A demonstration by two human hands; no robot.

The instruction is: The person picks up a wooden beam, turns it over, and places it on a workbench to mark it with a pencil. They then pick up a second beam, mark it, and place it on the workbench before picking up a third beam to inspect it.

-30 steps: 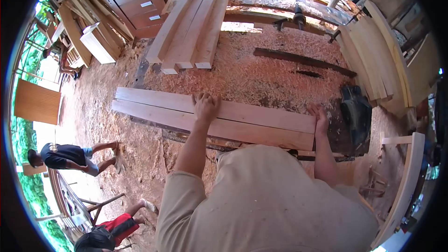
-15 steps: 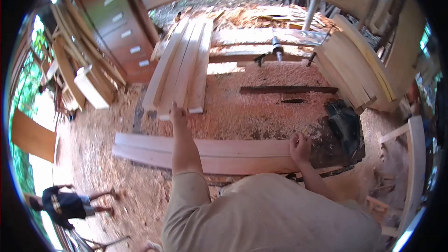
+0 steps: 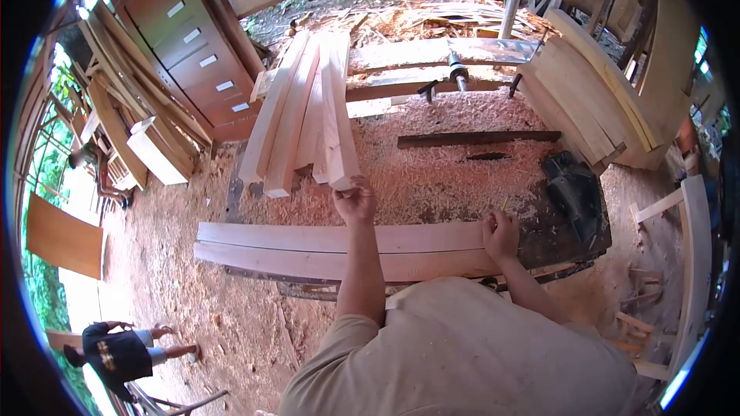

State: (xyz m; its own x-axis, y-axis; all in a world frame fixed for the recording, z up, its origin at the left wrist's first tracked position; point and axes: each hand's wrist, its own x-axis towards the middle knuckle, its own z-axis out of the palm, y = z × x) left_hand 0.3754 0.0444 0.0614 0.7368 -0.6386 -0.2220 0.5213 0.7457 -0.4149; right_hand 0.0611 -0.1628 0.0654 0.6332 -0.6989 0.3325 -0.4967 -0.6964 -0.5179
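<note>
My left hand [image 3: 355, 201] is closed on the near end of a pale wooden board [image 3: 336, 127], the rightmost of several boards lying lengthwise at the back left of the workbench. Beside it lie other boards [image 3: 289, 127]. Two long boards [image 3: 339, 251] rest side by side along the bench's near edge, with a thin dark gap between them. At their right end, my right hand [image 3: 501, 234] is closed around a thin yellowish pencil, whose tip sticks up. A dark power planer [image 3: 572, 196] sits to the right of this hand.
Shavings cover the workbench [image 3: 432, 185], where a dark metal bar [image 3: 478, 139] lies. Leaning boards [image 3: 578, 104] stand at the right. A brown drawer cabinet [image 3: 189, 42] is at the back left. A person [image 3: 119, 356] in dark clothing is on the floor at lower left.
My left hand has moved right to the rightmost board's end. That board's near end is shifted right, and the boards beside it have spread apart. My right hand stays near the same place.
</note>
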